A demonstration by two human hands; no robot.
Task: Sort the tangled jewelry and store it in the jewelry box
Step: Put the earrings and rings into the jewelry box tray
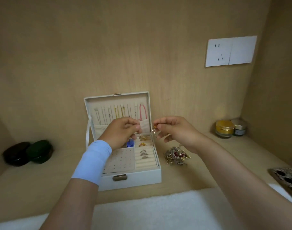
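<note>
Nearest the camera, a white fluffy cloth [150,211] is spread along the front edge of the wooden surface [200,176]. A leopard-patterned item [286,178] is cut off by the right edge of the view.

Just behind the cloth, the jewelry box [133,180] stands open with its brass clasp facing the person. A pale blue wristband [92,161] on the left forearm covers the front left corner of the perforated earring pad. Silver rings [144,153] are seated in the ring rolls on the right side of the tray. Gold pieces [142,144] and a blue item [130,143] lie in the compartments behind.

The tangled jewelry [176,156] is heaped on the surface just right of the box, under the right forearm.

Both hands are raised over the back of the tray. A beaded piece [154,129] with an amber bead and pearls is pinched by the right hand [173,130]. The left hand [122,131] is held with its fingers curled and fingertips drawn together. A pearl seems to hang beneath them, though whether anything is gripped cannot be told. The lower part of the lid is hidden by the hands.

Inside the upright lid [87,110], chains are hung in a row, with a pink cord [142,112] at the right end.

Two dark oval cases [16,154] are set side by side well left of the box. Two small jars [224,128] stand in the far right corner. A white wall socket [230,51] is mounted on the back panel.
</note>
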